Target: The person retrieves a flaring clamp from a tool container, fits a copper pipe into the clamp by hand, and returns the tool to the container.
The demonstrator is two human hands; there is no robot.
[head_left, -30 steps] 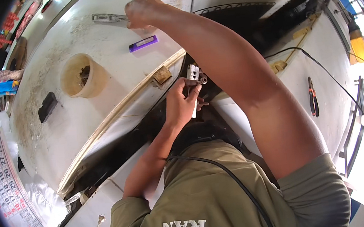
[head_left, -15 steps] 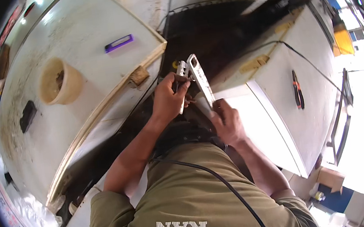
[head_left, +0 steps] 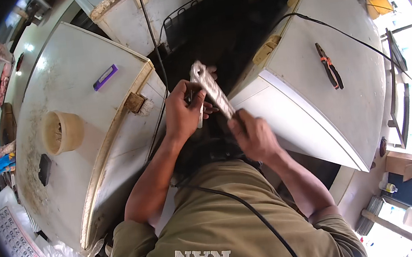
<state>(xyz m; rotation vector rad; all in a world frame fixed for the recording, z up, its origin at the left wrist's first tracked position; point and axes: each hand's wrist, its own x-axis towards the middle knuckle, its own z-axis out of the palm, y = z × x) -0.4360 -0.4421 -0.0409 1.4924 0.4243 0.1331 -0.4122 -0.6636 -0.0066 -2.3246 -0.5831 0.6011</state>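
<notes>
Wrench work over dark gap btwn two white cabinets, mid-job by the look.

Right hand [head_left: 253, 135] wrapped tight on lower end of wrench [head_left: 210, 88]; tool angled up-left, head raised above gap [head_left: 236, 33]. Left hand [head_left: 184, 113] curled shut round a small metal part [head_left: 199, 114] just beside wrench shaft, fingers touching it; exact fit btwn jaw and part not clear. Judged: tool picked and lined up w/ part, turning or adjusting not shown done yet. Pliers [head_left: 329, 65] lying unused on right cabinet [head_left: 346, 107]; purple bar [head_left: 105, 77] and tan bowl [head_left: 62, 131] on left cabinet [head_left: 92, 156], well apart from hands.
</notes>
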